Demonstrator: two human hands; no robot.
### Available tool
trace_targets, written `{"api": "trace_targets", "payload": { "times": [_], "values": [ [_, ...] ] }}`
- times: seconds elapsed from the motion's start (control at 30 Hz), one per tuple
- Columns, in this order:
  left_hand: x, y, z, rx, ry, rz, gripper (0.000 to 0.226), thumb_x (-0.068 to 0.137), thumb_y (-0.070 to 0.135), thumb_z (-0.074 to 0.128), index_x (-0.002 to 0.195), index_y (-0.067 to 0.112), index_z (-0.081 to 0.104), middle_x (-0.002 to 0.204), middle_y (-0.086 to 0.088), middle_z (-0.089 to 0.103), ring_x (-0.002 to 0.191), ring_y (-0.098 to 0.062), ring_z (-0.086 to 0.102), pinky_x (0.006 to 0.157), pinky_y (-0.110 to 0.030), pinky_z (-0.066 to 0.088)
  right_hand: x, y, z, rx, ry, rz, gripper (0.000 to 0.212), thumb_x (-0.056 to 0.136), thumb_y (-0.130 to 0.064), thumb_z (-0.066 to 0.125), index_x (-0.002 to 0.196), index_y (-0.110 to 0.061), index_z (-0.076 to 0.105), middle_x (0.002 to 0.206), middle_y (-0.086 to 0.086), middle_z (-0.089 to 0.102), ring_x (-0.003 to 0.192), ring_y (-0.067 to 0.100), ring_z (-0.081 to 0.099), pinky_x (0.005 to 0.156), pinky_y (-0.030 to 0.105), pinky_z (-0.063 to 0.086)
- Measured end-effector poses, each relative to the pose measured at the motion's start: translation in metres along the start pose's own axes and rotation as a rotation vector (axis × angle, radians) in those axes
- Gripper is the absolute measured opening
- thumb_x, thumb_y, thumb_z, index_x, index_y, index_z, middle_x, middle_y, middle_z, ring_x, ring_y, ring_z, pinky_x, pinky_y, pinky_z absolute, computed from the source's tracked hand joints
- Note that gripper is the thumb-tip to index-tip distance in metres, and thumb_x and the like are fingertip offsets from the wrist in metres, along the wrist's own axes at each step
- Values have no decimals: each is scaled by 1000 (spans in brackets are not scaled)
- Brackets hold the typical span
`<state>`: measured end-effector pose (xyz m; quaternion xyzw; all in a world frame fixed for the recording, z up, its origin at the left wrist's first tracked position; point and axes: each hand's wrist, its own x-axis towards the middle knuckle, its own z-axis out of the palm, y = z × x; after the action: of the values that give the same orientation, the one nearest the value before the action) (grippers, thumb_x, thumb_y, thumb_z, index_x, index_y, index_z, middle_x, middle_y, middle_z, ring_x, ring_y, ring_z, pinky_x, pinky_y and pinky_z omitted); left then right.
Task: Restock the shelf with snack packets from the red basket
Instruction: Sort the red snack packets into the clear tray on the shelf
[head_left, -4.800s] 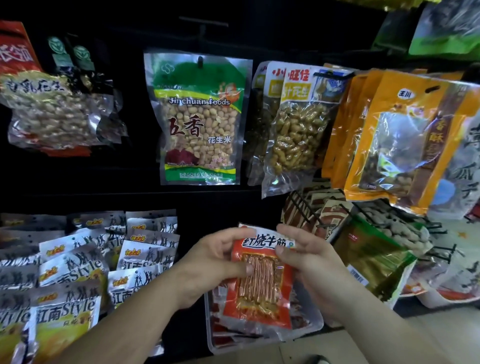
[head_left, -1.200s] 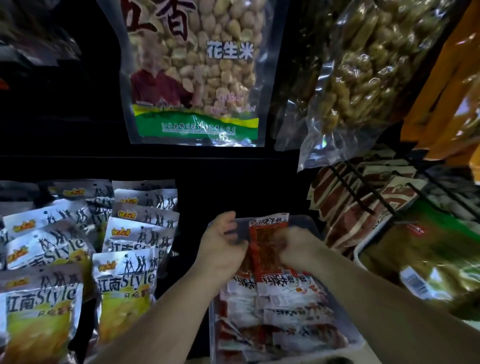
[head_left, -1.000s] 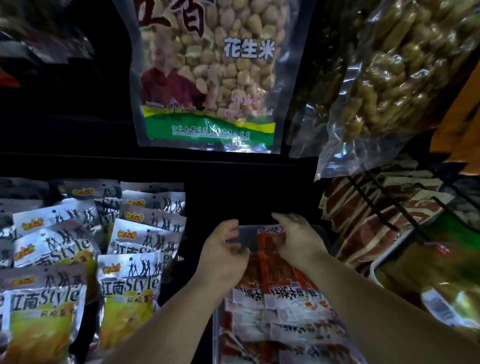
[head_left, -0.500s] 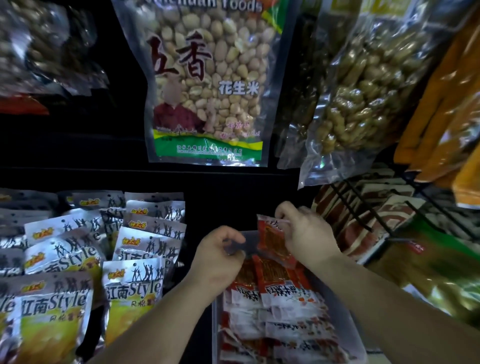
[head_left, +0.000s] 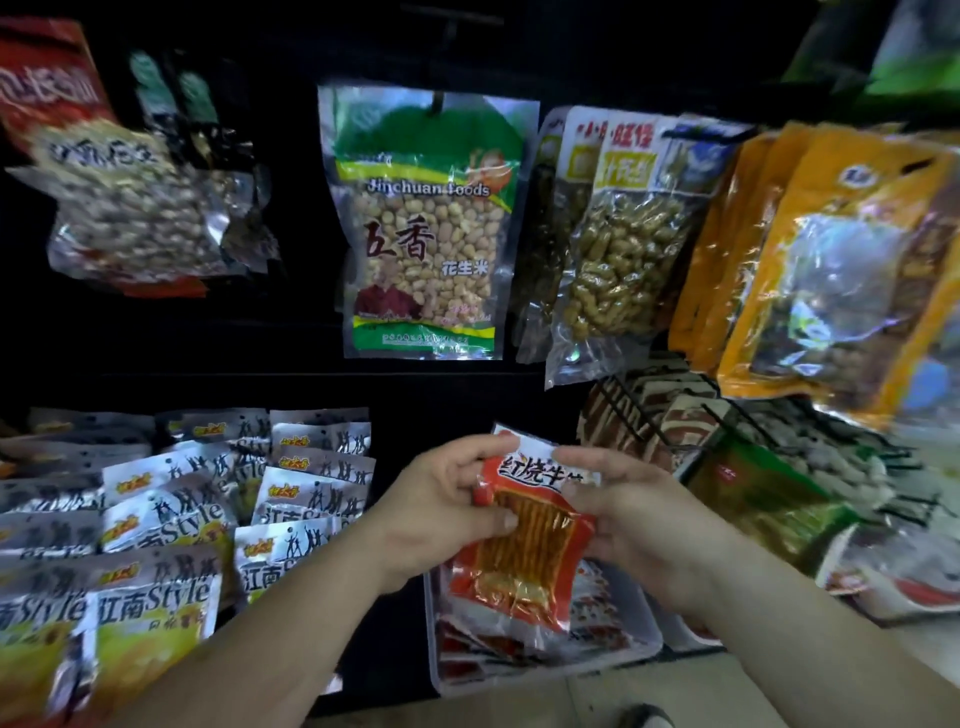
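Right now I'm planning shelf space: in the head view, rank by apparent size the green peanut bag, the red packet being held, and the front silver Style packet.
1. green peanut bag
2. red packet and silver Style packet: they look about alike, so unranked.

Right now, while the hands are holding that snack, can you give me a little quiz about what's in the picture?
1. True or false: the left hand and the right hand both hold the red packet.
2. What sits right below the red packet? A) a clear tray with more packets like it; B) a glass jar; C) a stack of books.
3. Fill in the gap: the green-topped peanut bag hangs ___ the hands.

Key: 1 true; 2 A; 3 above.
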<state>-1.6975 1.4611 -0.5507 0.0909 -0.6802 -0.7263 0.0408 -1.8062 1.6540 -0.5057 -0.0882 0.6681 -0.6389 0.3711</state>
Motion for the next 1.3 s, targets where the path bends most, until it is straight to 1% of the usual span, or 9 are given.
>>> {"api": "trace_targets", "payload": {
  "times": [0.17, 0.3, 0.53, 0.7, 0.83, 1.0, 1.07, 1.2, 1.3],
  "values": [
    [-18, 11, 7, 8, -97, -77, 68, 84, -4, 80, 138, 33, 59, 120, -1, 76, 111, -20, 73, 88, -35, 62, -18, 22, 3, 90, 154, -119, 45, 94, -4, 73, 130, -29, 67, 110, 7, 79, 99, 32, 77, 93, 58, 60],
    [-20, 13, 4, -13, -9, -62, 55, 85, -1, 81, 131, 27, 67, 114, -4, 78, 105, -20, 75, 84, -29, 61, -20, 21, 0, 59, -62, -156, 74, 85, -10, 85, 138, -54, 57, 120, 4, 77, 109, 32, 75, 91, 59, 60],
    [-15, 10, 7, -61, -114, -108, 71, 73, 5, 92, 129, 40, 66, 120, 1, 75, 107, -28, 74, 75, -38, 64, -7, 26, 2, 33, 115, -167, 39, 93, 4, 72, 123, -21, 73, 111, 11, 78, 101, 29, 77, 88, 53, 63],
    [-13, 13, 14, -52, 6, -53, 78, 71, -6, 90, 133, 31, 63, 121, 7, 73, 100, -30, 76, 75, -40, 64, -7, 22, -5, -77, -215, -114, 91, 80, 13, 81, 148, -37, 45, 129, 7, 72, 116, 31, 71, 96, 47, 60],
    [-13, 13, 15, 46, 98, 42, 59, 83, 3, 84, 130, 35, 65, 119, 10, 74, 105, -12, 74, 82, -28, 61, -9, 25, -3, -120, -195, -156, 106, 78, 13, 83, 145, -58, 41, 130, -2, 72, 110, 29, 74, 83, 38, 61],
    [-10, 13, 23, 217, 304, 170, 45, 89, 0, 76, 98, 43, 70, 86, 16, 76, 69, -2, 71, 58, -19, 55, -9, 29, 6, -412, 66, -415, 71, 91, -25, 81, 139, -65, 49, 137, -16, 58, 118, 2, 64, 98, 31, 57],
    [-9, 9, 30, 327, 239, 228, 37, 90, 4, 73, 93, 40, 66, 74, 11, 71, 58, -5, 63, 54, -24, 50, -10, 26, 9, -227, 10, -422, 51, 93, -32, 75, 133, -60, 60, 131, -17, 66, 117, 3, 67, 95, 32, 59],
    [-11, 5, 47, 259, 10, 180, 20, 82, 24, 76, 92, 34, 62, 93, 9, 73, 83, -5, 68, 73, -24, 56, -8, 24, 10, 20, 7, -298, 38, 100, -17, 67, 124, -46, 73, 120, 3, 76, 111, 24, 74, 89, 47, 63],
    [-8, 1, 39, 265, 130, 167, 25, 83, 23, 81, 92, 39, 65, 105, 12, 70, 97, -8, 68, 77, -20, 56, -2, 28, 0, 65, 126, -255, 41, 103, -9, 62, 122, -43, 73, 119, 4, 77, 112, 29, 72, 96, 55, 60]
  ]
}}
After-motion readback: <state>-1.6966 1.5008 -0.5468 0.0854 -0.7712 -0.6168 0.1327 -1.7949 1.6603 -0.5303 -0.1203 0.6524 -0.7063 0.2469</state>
